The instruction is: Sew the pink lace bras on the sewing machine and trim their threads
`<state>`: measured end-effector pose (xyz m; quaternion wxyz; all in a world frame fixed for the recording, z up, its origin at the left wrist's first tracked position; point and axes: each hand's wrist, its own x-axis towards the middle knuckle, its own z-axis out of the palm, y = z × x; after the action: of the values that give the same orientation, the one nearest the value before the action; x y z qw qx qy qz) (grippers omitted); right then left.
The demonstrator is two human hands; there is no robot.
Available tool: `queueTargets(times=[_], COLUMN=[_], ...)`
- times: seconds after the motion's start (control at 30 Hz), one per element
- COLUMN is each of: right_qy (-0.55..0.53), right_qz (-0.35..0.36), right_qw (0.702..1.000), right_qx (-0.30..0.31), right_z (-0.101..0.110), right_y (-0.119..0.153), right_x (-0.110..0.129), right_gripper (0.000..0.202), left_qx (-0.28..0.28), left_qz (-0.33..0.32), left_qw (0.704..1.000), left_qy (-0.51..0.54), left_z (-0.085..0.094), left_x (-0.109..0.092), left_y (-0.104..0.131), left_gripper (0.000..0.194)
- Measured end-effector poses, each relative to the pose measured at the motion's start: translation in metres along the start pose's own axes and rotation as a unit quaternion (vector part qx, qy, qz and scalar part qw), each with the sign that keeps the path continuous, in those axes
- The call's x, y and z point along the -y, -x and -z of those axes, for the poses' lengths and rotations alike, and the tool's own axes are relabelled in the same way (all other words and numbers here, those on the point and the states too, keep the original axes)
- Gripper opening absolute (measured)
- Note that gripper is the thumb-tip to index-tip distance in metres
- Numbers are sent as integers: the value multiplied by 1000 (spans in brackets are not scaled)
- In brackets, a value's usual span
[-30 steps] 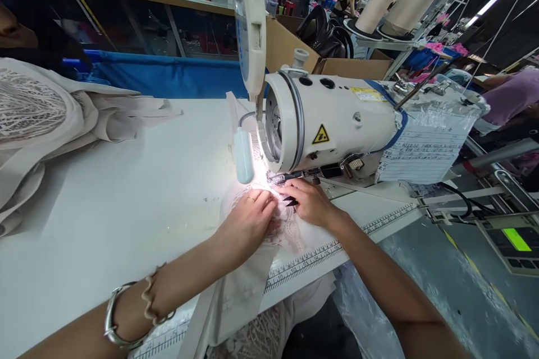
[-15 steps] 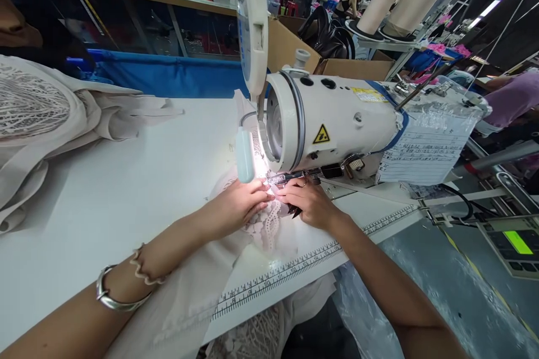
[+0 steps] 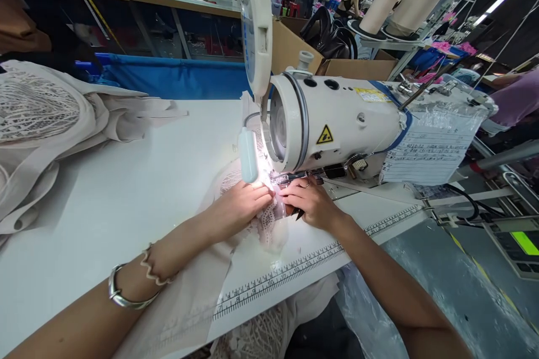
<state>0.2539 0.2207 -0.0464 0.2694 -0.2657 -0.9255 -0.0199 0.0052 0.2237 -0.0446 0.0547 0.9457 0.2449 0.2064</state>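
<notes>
A piece of pale pink lace fabric [image 3: 266,225] lies under the lit needle area of a white sewing machine [image 3: 337,118]. My left hand [image 3: 241,208] rests on the lace from the left, its fingers together and bent down onto it. Opposite it, my right hand [image 3: 310,203] pinches the lace edge with thumb and fingers, close by the presser foot. A dark pointed tool [image 3: 299,215] pokes out beneath my right palm, mostly hidden. The needle itself is hidden by the lamp [image 3: 248,154] and my fingers.
Beige garments with lace [image 3: 37,104] are heaped on the left of the white table [image 3: 147,179]. A printed ruler [image 3: 311,262] runs along the front edge. At right are a noted paper sheet [image 3: 433,140] and a control panel [image 3: 520,247]. Other people sit farther back.
The view has shifted slightly. My left fingers have moved a little over the lace, and less of it shows below them. My right hand stays at the lace edge.
</notes>
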Motion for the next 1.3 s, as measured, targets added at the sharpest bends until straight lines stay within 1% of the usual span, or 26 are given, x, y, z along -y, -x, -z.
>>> queueTargets(times=[0.07,0.17,0.37,0.47,0.67,0.77,0.83,0.9,1.0,1.07,1.2,1.3], right_qy=[-3,4,28,32,42,43,36,27,18,12,-1,-13], right_qz=[10,1,-11,-14,23,11,0,-2,1,2,4,6], right_qw=[1000,1000,1000,999,999,999,999,1000,1000,1000,1000,1000], right_qx=[-14,-8,1,11,7,7,8,12,25,28,10,-5], right_z=[0,0,-1,-2,-1,-1,-2,-3,-2,-1,0,0], right_y=[1,2,1,1,1,1,2,3,4,4,4,2], right_x=[0,-1,0,0,0,-1,-1,-1,-2,-2,-1,-1], right_gripper=[24,24,32,34,37,39,39,36,24,20,19,16], left_qx=[6,7,-7,-3,16,11,4,-1,-1,-5,-11,-10], left_qz=[0,9,0,-4,17,36,33,10,-7,8,33,44], left_qw=[1000,1000,998,997,994,991,987,985,986,988,990,985], left_qy=[-1,-18,-60,-71,-103,-132,-157,-173,-167,-153,-137,-165], left_z=[-1,0,1,2,5,5,3,0,-2,-2,1,0], left_x=[0,-1,-6,-7,-9,-12,-14,-16,-17,-17,-18,-20], left_y=[1,1,-3,-5,-6,-4,-3,-3,-3,-3,-4,-4], left_gripper=[35,38,32,32,25,23,23,22,29,28,17,22])
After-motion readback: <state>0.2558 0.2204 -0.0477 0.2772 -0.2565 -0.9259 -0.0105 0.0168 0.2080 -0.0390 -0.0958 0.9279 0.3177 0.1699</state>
